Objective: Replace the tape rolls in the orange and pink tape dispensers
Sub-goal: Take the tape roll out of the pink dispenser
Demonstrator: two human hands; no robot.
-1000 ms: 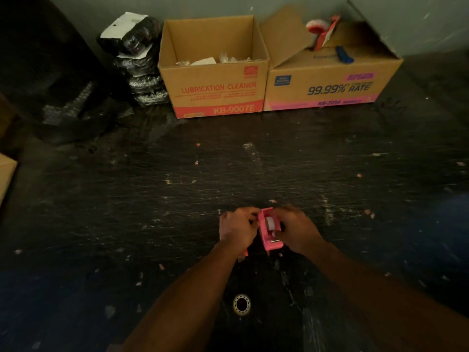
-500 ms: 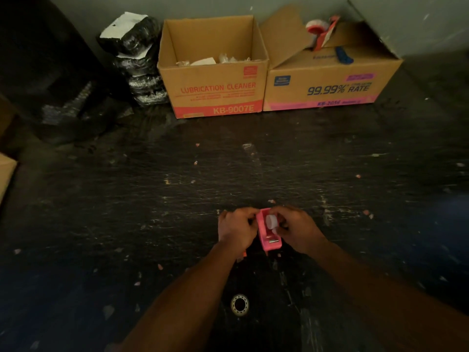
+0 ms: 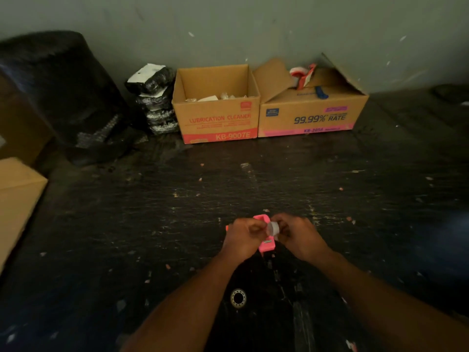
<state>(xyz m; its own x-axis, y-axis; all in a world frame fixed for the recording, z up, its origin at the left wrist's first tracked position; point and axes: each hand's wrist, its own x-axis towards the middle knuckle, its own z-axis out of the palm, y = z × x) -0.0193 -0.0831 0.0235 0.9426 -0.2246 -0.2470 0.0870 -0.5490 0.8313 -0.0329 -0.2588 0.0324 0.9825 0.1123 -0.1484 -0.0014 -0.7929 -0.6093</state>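
Observation:
A pink tape dispenser sits on the dark table near the middle front, partly hidden by my hands. My left hand is closed around its left side. My right hand pinches a small pale tape roll just above the dispenser's right side. A sliver of orange shows behind my left hand; I cannot tell what it is. A white tape ring lies flat on the table between my forearms.
Two cardboard boxes stand at the back wall: an open one and one with raised flaps holding a red-and-white tape gun. Black wrapped bundles stack to their left. A cardboard box sits at the left edge.
My right hand has lifted the pale tape roll up and to the right, out of the pink dispenser. The view has tilted up slightly.

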